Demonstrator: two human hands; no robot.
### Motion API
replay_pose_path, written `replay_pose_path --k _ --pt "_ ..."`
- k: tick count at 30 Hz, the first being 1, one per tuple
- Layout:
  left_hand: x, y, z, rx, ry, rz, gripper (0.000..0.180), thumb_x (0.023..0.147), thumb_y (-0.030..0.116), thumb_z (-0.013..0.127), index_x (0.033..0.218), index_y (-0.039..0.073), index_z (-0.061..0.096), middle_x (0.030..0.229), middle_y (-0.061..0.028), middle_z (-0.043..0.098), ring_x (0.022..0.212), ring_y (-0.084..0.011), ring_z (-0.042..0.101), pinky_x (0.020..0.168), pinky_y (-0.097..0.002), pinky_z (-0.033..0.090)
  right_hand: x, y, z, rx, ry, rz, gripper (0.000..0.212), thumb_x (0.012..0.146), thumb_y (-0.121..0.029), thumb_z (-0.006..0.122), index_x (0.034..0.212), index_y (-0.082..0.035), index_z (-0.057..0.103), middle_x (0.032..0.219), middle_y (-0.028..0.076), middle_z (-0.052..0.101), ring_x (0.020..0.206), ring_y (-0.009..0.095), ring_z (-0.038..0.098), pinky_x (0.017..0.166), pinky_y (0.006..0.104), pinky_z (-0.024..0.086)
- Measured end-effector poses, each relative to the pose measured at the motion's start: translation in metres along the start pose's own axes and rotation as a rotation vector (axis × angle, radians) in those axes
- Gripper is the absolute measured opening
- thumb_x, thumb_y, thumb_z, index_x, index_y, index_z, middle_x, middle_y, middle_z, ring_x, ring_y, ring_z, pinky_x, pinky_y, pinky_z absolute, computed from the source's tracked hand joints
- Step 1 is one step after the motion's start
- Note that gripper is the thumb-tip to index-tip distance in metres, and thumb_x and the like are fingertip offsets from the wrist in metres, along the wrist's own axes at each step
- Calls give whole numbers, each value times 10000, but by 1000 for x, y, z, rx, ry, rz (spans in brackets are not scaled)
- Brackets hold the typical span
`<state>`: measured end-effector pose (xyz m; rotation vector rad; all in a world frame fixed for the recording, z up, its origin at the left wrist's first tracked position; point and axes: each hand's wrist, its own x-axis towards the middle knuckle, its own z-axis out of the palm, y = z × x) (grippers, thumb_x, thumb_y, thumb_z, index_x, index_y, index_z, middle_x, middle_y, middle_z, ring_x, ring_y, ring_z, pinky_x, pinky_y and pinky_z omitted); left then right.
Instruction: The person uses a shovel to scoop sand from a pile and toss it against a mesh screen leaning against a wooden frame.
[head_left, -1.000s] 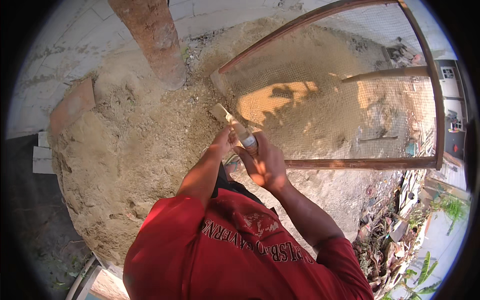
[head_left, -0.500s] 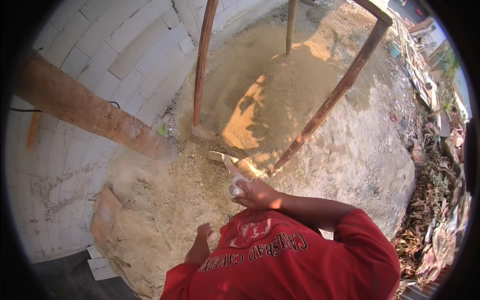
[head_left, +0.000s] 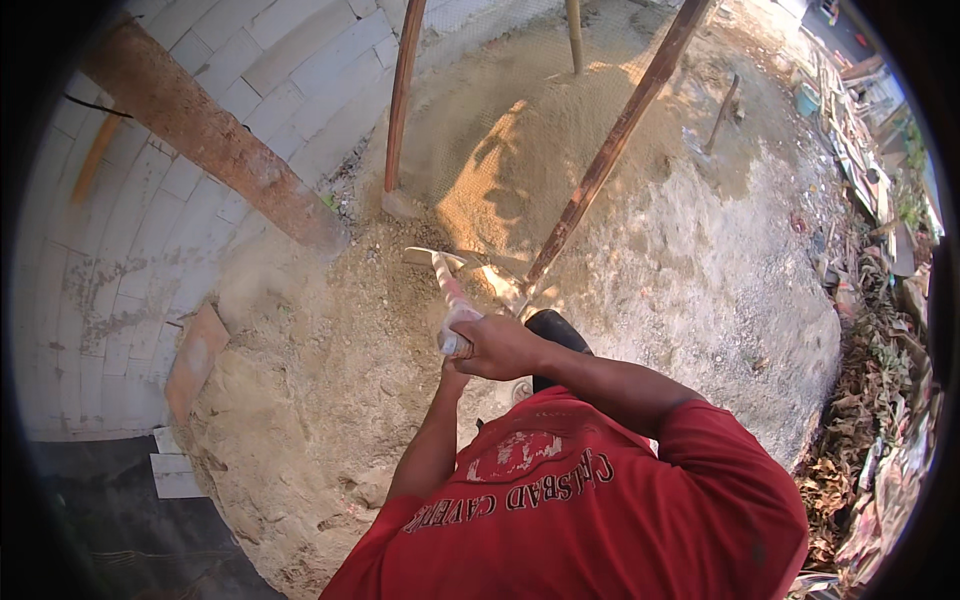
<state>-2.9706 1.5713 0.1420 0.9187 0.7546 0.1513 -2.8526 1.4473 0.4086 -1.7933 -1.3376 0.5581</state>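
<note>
My right hand (head_left: pixel 497 346) is closed around the pale, dusty handle (head_left: pixel 455 295) of a hoe. The hoe's blade (head_left: pixel 432 258) lies on the sandy ground at the foot of a slanted wire-mesh screen (head_left: pixel 500 130). Its two wooden rails (head_left: pixel 622 140) rise away from me, and a heap of sand (head_left: pixel 490 190) shows through the mesh. Just below the right hand, my left hand (head_left: pixel 453 379) is against the butt end of the handle. Its fingers are mostly hidden, so their grip does not show.
A thick round post (head_left: pixel 215 140) slants in from the left before a pale block wall (head_left: pixel 120 260). Behind the screen stands a wooden prop (head_left: pixel 575 40). A brown board (head_left: pixel 196 355) lies at the left. Dry leaves and scrap (head_left: pixel 865 400) line the right side. A dark boot (head_left: pixel 556 335) is beside my right forearm.
My left hand has risen from lower down to the handle beside my right hand. The hoe and right hand have shifted slightly up and left in view. The boot has come into sight.
</note>
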Motion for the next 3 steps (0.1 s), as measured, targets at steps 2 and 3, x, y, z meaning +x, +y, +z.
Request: replay_pose_path --k 2,3 --pt "-51 -53 -45 649 67 -284 292 836 247 607 988 -2 618 855 -67 651 714 -145 621 630 -314 517 -26 -45 -18 50 -62 107 401 788 -370 658 991 -38 561 836 209 624 799 403 603 697 455 465" --pt "-80 -100 -100 697 2 -273 281 847 277 583 936 17 642 832 -81 665 679 -182 626 650 -363 520 -35 -70 -28 68 -89 135 412 786 -374 660 997 -35 561 845 208 626 805 402 603 704 453 465"
